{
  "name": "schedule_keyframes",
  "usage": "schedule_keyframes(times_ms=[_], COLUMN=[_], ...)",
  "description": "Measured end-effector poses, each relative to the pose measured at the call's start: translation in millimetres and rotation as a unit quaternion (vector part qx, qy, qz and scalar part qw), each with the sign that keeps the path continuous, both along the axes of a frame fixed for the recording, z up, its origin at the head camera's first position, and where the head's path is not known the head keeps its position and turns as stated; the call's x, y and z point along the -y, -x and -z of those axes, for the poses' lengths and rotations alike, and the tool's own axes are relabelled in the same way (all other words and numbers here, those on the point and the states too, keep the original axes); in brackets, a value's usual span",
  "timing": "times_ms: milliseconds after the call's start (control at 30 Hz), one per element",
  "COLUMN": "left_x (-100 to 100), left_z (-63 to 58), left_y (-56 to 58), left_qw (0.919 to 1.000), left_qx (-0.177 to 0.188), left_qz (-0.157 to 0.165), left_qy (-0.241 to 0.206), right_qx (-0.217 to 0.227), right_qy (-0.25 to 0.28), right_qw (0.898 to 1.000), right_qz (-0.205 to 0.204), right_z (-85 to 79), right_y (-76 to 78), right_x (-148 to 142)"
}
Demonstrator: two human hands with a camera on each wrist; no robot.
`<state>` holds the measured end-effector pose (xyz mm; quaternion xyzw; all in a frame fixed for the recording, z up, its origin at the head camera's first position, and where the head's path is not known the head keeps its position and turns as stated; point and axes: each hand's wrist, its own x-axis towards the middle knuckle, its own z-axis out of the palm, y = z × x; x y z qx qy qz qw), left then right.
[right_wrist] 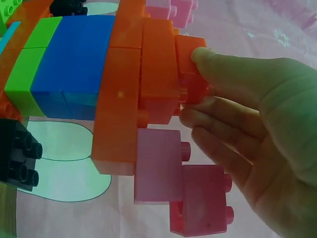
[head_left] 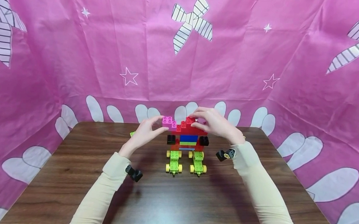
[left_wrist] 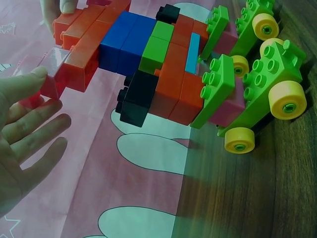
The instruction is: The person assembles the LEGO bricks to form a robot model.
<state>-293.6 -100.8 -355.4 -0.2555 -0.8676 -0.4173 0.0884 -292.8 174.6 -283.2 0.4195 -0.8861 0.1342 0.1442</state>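
A toy figure built of toy building bricks stands upright on the table, its blue bricks [head_left: 188, 138] in the middle of a red body. Two green wheeled bases [head_left: 174, 166] with yellow wheels [left_wrist: 288, 100] carry it, and black bricks [right_wrist: 19, 153] stick out at both sides. At the upper left, my left hand [head_left: 145, 133] pinches a pink brick [head_left: 167, 120] between thumb and fingers. My right hand [head_left: 214, 123] grips the topmost red brick [right_wrist: 190, 64], thumb on one face and fingertips on the other. Stepped pink bricks [right_wrist: 200, 198] on the right side sit below that hand in the right wrist view.
The brown wooden table [head_left: 175, 202] ends at a pink cloth backdrop [head_left: 229, 67] behind the figure. A small green piece [head_left: 132, 134] shows beyond my left wrist. Black wrist cameras [head_left: 133, 173] are strapped to both cream sleeves [head_left: 99, 192].
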Motion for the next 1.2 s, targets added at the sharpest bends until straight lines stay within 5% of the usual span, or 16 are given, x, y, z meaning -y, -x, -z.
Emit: schedule_keyframes(times_ms=[433, 967, 1200], left_x=[1.2, 0.6, 0.4], left_z=[1.1, 2.4, 0.2], left_y=[0.6, -0.3, -1.6], left_qw=[1.0, 1.0, 1.0], left_qx=[-0.001, -0.006, 0.004], left_qz=[-0.006, 0.0, -0.003], left_qy=[0.004, -0.003, 0.002], right_qx=[-0.027, 0.055, 0.057], right_qy=[0.01, 0.024, 0.028], right_qw=[0.999, 0.998, 0.998], right_qz=[0.019, 0.013, 0.005], right_z=[7.8, 2.8, 0.8], right_y=[-2.1, 0.5, 0.4], right_x=[2.2, -7.0, -7.6])
